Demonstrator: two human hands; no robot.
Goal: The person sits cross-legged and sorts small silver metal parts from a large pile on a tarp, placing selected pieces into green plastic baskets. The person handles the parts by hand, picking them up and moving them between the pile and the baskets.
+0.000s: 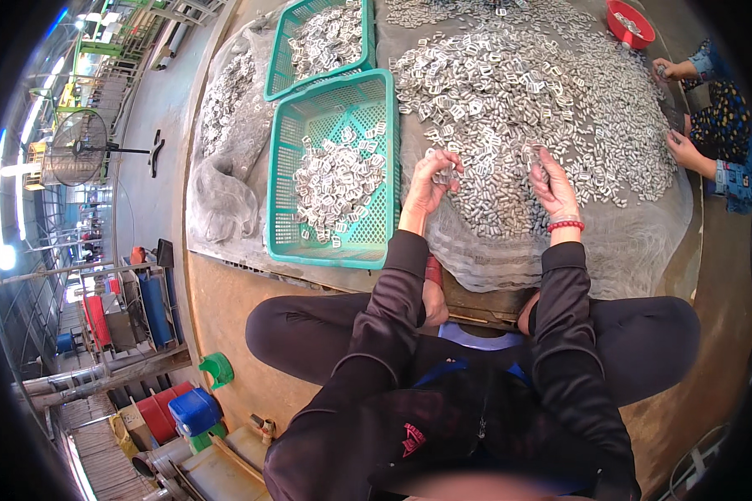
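My left hand is raised over the near left part of a big heap of small grey metal buckles. Its fingers curl round a few of these pieces. To the right, my right hand, with a red bead bracelet at the wrist, is closed too, with metal buckles between thumb and fingers. How many pieces each hand has is too small to tell. Left of my left hand stands a green plastic basket with a loose pile of buckles in it.
A second green basket of buckles stands behind the first. Grey netting lies under the heap and at the left. Another person's hands work at the right edge, near a red bowl. A stand fan is far left.
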